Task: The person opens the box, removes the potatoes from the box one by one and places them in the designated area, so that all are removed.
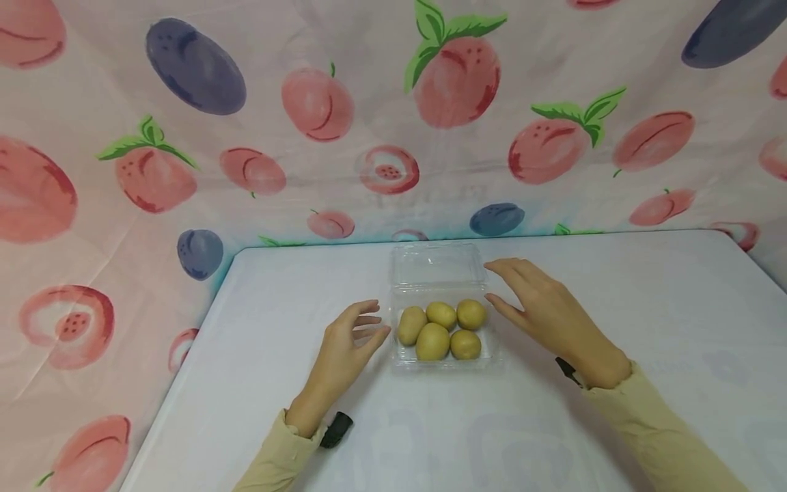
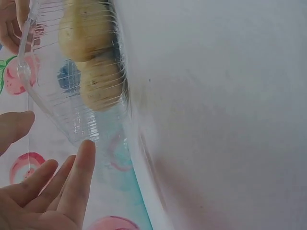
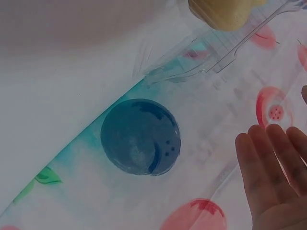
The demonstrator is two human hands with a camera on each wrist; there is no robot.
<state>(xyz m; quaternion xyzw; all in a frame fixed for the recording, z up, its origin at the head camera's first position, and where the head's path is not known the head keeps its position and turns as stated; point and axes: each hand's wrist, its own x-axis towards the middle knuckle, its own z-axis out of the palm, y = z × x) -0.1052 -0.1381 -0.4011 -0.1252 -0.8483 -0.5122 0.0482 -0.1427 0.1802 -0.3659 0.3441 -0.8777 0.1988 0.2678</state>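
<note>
- Left hand (image 1: 344,348): holding nothing, fingers loosely bent and thumb apart from them, just beside the left wall of the clear plastic clamshell box (image 1: 443,363); I cannot tell whether it touches.
- Right hand (image 1: 547,311): also holding nothing, fingers nearly straight, thumb apart, near the right side of the open lid (image 1: 436,266).
- The box sits near the far edge of the white worktop (image 1: 645,287), lid side toward that edge.
- Five potatoes (image 1: 433,342) lie in its base.
- Thin plastic probably flexes, so light, even fingertip pressure from both sides should work best.
</note>
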